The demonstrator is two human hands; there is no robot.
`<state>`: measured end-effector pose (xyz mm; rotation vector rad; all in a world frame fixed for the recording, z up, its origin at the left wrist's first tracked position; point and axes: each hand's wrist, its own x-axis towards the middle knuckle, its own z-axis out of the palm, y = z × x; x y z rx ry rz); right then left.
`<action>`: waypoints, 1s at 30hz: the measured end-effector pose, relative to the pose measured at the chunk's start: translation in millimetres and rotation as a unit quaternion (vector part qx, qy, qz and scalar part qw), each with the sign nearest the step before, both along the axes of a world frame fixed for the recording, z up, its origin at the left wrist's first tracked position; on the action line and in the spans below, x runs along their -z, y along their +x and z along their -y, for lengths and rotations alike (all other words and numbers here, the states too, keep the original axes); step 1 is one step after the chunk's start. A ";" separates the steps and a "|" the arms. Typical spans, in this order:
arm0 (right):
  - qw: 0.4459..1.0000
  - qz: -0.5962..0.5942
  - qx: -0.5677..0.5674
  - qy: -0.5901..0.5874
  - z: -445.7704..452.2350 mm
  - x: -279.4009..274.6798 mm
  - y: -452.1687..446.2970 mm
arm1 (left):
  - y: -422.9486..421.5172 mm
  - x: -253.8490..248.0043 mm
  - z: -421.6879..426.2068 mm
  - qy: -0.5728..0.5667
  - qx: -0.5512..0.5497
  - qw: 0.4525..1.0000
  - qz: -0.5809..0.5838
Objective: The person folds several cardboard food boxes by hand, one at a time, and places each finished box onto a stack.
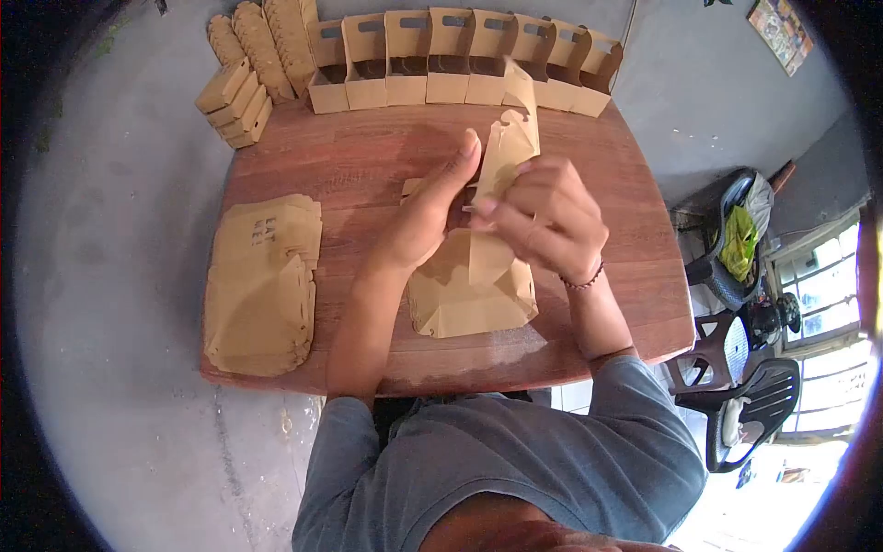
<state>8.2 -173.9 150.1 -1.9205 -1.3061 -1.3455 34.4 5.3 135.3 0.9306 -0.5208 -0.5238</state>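
My right hand [552, 219] is closed on a partly folded brown cardboard box [506, 152], which stands tilted above the table with a flap sticking up at its far end. My left hand [425, 221] is just left of this box, its thumb stretched up and apart from the cardboard; its other fingers are mostly hidden. Beneath both hands lies a flat stack of cardboard box blanks [474, 308], partly covered by the held box.
Another pile of flat blanks [262, 294] with printed lettering lies on the table's left side. A row of open handled boxes [446, 87] lines the back edge of the wooden table [607, 304]. Folded cardboard stacks [235, 101] stand back left; a dark chair [759, 409] is at right.
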 end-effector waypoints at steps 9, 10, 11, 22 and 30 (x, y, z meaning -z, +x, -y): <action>0.996 0.002 0.081 -0.034 -5.5 3.4 -1.1 | -10.8 -12.3 -11.0 0.017 -0.162 0.981 0.109; 0.995 0.009 0.094 -0.018 -7.1 5.1 0.0 | -11.6 -13.0 -11.8 0.006 -0.157 0.981 0.116; 0.995 0.010 0.094 -0.018 -8.6 5.2 0.5 | -13.1 -14.0 -11.7 0.005 -0.157 0.981 0.117; 0.991 -0.002 0.098 0.087 -14.6 8.8 13.9 | -13.7 -13.5 -4.8 0.014 -0.236 0.961 0.144; 0.990 -0.010 0.081 0.115 -19.0 11.6 13.9 | -10.6 -9.3 -6.0 0.054 -0.257 0.949 0.175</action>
